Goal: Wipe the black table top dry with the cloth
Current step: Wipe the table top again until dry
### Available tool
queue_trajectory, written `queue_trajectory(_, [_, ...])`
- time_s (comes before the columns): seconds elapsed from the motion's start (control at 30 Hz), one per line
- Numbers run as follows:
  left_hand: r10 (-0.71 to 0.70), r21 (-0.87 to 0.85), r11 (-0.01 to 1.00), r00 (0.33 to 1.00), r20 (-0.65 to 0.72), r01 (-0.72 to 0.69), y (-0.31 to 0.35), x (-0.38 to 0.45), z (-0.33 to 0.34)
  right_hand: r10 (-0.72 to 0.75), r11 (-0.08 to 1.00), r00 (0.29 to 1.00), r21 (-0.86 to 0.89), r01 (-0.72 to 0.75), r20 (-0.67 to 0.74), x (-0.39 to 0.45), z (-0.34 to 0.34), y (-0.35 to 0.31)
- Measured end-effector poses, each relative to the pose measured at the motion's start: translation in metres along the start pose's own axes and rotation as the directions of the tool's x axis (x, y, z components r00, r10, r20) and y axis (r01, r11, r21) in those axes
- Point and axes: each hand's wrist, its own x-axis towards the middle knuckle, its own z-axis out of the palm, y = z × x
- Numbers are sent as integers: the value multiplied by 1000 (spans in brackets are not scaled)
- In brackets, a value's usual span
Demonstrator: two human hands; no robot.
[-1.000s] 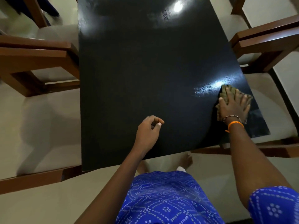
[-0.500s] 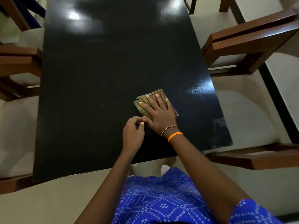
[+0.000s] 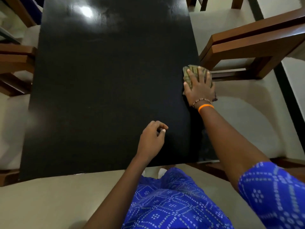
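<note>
The black table top (image 3: 105,83) fills the middle of the view, with a lamp glare at its far end. A folded olive-green cloth (image 3: 189,72) lies at the table's right edge. My right hand (image 3: 200,87) presses flat on the cloth with fingers spread, covering most of it. My left hand (image 3: 152,140) rests near the table's front edge, its fingers curled loosely with nothing in them.
A wooden chair (image 3: 257,45) with a pale seat stands right beside the table's right edge, close to the cloth. More wooden chairs (image 3: 14,63) stand along the left side. My blue patterned clothing (image 3: 173,200) is at the bottom.
My right hand slid the cloth from the right edge to the table's middle and back out to the right edge, farther up. My left hand stayed near the front edge.
</note>
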Motion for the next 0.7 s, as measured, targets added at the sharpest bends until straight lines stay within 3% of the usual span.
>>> queue_trajectory(0.27, [-16,43,999,1000,0,16,-13,-20,9,7,1000,1000,27,-7,24,-8,0,-2])
queue_trajectory(0.7, [131,77,987,980,149,-144,-26,-39,4,214,973,975,-79,-219,-62,-222,25,35])
